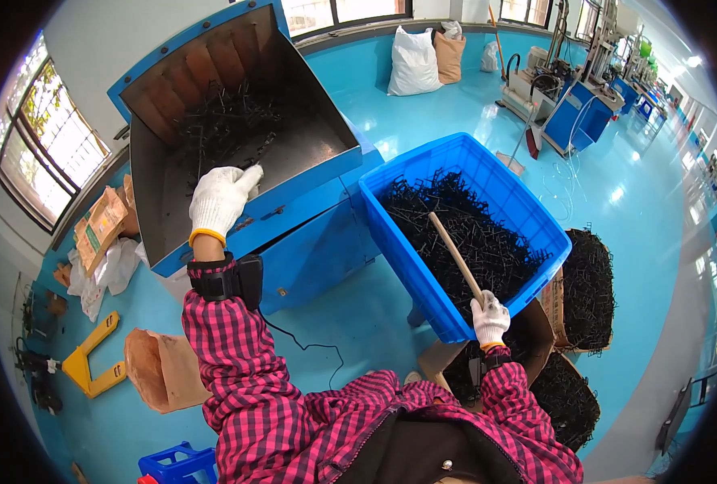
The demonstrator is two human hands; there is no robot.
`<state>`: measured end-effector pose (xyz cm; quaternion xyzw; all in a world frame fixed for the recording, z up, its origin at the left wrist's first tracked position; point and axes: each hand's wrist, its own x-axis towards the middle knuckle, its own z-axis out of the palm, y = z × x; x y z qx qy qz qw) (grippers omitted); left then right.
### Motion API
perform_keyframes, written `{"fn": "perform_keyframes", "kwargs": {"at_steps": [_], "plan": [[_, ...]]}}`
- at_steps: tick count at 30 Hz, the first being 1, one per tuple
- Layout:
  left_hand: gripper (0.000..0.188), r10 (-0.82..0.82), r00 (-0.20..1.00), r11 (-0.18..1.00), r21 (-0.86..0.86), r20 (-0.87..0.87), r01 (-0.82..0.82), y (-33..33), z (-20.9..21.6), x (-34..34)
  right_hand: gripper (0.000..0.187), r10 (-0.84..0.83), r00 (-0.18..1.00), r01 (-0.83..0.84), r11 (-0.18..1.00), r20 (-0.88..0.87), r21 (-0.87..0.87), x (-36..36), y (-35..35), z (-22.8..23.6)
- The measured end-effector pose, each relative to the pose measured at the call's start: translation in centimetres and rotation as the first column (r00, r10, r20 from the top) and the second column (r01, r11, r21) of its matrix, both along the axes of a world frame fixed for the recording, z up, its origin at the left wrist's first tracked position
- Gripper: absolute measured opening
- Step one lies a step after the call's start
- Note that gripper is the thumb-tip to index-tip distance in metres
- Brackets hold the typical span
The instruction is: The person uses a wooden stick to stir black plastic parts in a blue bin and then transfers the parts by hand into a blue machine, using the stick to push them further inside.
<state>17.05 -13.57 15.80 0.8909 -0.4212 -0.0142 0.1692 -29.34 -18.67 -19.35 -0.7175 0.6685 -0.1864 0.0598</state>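
Observation:
My left hand [223, 198], in a white knit glove, is over the front part of a metal hopper [326, 145] on a blue machine. Its thumb side stands out to the right; the fingertips are partly hidden and nothing shows in them. Thin black wiry pieces [229, 121] lie in a loose heap deeper in the hopper. At the right, my gloved right hand [491, 318] is closed round the near end of a wooden stick [455, 254]. The stick slants over a blue plastic bin [411, 282] full of similar black pieces [455, 206], at the bin's near edge.
Boxes of black pieces [588, 290] stand beside and below the bin. A cable [306, 347] hangs from my left wrist device. An open paper bag [165, 367] and a yellow pallet jack [92, 359] are at the left. White and brown sacks [415, 60] lean on the far wall.

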Motion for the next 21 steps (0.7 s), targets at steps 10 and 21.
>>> {"fn": "perform_keyframes", "kwargs": {"at_steps": [10, 21], "plan": [[0.050, 0.004, 1.000, 1.000, -0.009, 0.015, -0.004, 0.00, -0.01, -0.06, 0.030, -0.002, 0.998, 0.003, 1.000, 0.057, -0.012, 0.09, 0.19, 0.32], [0.050, 0.005, 0.999, 1.000, -0.030, 0.039, -0.004, -0.09, -0.21, 0.08, 0.029, 0.024, 1.000, -0.022, 0.994, 0.011, -0.108, 0.03, 0.18, -0.04]]}}
